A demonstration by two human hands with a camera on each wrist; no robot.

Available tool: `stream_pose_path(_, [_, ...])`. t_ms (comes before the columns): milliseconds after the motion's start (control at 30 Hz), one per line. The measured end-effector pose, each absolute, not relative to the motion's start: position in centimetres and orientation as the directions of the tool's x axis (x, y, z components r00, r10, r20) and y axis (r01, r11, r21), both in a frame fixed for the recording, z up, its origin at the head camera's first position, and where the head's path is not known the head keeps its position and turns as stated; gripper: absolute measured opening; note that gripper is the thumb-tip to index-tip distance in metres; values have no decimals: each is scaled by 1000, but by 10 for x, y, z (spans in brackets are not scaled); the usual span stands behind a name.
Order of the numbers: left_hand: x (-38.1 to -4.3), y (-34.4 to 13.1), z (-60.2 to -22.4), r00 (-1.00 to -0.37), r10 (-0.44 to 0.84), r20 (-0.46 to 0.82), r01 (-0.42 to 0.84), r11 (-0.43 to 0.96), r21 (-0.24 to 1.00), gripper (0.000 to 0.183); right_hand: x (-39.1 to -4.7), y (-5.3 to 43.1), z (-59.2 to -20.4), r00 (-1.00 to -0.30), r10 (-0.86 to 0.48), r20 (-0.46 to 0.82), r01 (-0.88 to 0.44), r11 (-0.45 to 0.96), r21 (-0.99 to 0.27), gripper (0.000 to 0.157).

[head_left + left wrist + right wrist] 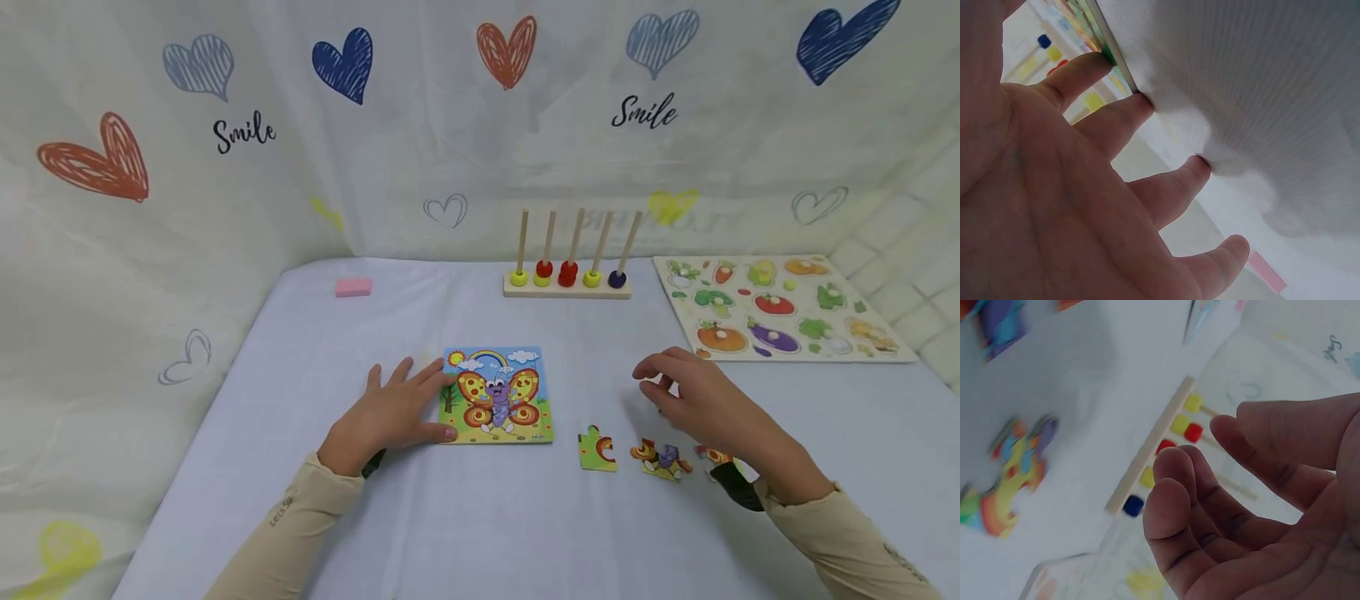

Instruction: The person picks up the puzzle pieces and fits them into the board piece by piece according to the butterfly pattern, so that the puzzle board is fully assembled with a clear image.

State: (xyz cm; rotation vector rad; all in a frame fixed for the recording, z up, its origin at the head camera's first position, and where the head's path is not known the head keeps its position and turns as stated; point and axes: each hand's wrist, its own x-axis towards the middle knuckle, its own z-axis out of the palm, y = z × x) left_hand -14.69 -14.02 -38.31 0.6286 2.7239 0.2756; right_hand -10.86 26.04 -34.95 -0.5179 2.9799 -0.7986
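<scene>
On white cloth [465, 525], the butterfly board [498, 400] lies at frame centre; the left hand [392, 412], fingers spread, touches its left edge. The right hand [699, 402], fingers bent and empty, hangs near puzzle pieces [667, 458], lower right, which a low sweep could scatter

"Smile" [244, 131] stands twice in black script on the white curtain [442, 150], towards the left and towards the right; the right wrist view shows it once, slanted and blurred. Faint reversed lettering on the curtain is unclear. Small print on the left sleeve [288, 521] seems to begin "Let"; tiny print in the lower right corner of the puzzle [498, 396] is illegible.
</scene>
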Motion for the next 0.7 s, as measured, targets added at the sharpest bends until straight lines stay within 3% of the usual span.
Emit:
stream_pose_path(367, [-147, -140, -383, -844, 458, -279, 397, 883, 249, 80, -104, 299, -367, -949, -314, 22, -289, 841, -456, 18])
stream_pose_path(700, [-148, -140, -383, -846, 448, -288, 387, 889, 246, 81, -105, 310, -378, -946, -303, -114, -222, 864, -451, 28])
